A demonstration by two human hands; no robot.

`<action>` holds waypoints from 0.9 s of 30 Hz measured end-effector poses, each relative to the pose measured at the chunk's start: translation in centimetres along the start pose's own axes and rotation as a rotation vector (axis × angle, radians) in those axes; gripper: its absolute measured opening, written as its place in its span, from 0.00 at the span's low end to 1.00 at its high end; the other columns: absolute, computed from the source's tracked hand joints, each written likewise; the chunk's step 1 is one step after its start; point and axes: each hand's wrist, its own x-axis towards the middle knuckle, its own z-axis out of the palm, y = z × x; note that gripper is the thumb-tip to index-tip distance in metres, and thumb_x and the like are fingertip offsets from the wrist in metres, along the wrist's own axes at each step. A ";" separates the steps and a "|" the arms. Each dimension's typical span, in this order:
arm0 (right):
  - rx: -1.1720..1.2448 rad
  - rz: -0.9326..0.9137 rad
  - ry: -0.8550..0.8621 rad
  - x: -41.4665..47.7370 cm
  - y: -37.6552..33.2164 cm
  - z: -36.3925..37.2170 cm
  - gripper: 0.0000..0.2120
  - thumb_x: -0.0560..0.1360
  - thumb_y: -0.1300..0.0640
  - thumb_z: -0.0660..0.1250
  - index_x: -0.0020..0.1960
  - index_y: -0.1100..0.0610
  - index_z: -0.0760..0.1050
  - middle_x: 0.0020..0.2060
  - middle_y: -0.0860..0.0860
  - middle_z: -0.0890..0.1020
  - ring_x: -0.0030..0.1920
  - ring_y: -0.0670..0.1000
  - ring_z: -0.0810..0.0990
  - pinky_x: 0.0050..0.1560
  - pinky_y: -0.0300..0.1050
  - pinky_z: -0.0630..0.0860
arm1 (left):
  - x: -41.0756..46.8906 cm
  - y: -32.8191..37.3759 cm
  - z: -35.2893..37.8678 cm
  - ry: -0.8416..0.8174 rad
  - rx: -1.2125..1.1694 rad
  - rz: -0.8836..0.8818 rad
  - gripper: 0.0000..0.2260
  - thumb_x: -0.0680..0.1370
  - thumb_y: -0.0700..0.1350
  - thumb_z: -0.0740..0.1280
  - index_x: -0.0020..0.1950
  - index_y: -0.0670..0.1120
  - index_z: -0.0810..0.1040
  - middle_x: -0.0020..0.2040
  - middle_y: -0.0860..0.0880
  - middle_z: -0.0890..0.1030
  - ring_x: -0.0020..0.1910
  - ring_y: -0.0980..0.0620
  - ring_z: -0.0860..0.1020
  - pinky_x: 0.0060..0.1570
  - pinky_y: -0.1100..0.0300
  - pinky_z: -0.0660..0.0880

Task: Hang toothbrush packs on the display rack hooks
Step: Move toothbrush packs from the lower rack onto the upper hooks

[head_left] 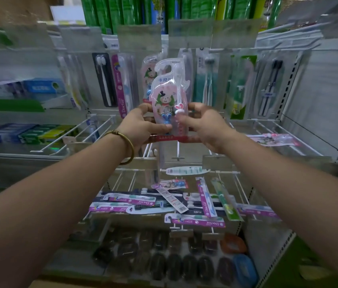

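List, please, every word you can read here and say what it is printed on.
"Doctor": hanging purple pack, and purple packs lying below.
"卡尼", rest unclear: children's toothbrush pack held by the left hand and right hand.
"GANER": that pack's red bottom strip.
"AUBO", upside down: dark lying pack.
Everything else: too blurred.

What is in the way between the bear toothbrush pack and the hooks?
Nothing solid that I can see. The bear pack is up in open air before the rack. A matching pack hangs just behind it, and clear tag flaps front the hooks above.
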 end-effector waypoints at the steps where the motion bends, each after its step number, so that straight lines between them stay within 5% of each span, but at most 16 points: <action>1: -0.028 -0.025 -0.003 -0.4 -0.1 0.4 0.18 0.75 0.60 0.73 0.63 0.56 0.74 0.57 0.57 0.82 0.53 0.56 0.84 0.46 0.54 0.84 | -0.5 0.1 -0.2 0.005 0.005 0.005 0.21 0.69 0.34 0.77 0.57 0.47 0.76 0.51 0.43 0.86 0.50 0.45 0.85 0.54 0.45 0.81; 7: -0.025 -0.074 -0.019 -2.2 -0.9 1.9 0.17 0.74 0.68 0.72 0.60 0.56 0.75 0.52 0.56 0.83 0.52 0.56 0.84 0.44 0.53 0.84 | -2.4 0.7 -1.2 0.019 0.027 0.044 0.21 0.69 0.36 0.78 0.58 0.47 0.76 0.50 0.44 0.86 0.51 0.44 0.85 0.55 0.43 0.81; 21: -0.099 -0.097 -0.025 -0.1 -2.3 3.8 0.19 0.76 0.65 0.71 0.65 0.56 0.73 0.52 0.55 0.84 0.51 0.56 0.85 0.46 0.54 0.84 | -2.0 1.8 -3.6 0.041 0.001 0.065 0.25 0.70 0.34 0.76 0.64 0.44 0.74 0.53 0.43 0.85 0.52 0.44 0.85 0.55 0.45 0.81; 27: -0.103 -0.087 0.006 1.6 -1.9 4.3 0.17 0.76 0.65 0.71 0.62 0.55 0.73 0.51 0.55 0.84 0.51 0.56 0.85 0.46 0.53 0.84 | -0.4 1.3 -4.3 0.063 0.030 0.087 0.22 0.69 0.34 0.77 0.59 0.48 0.76 0.54 0.44 0.84 0.53 0.45 0.84 0.56 0.45 0.80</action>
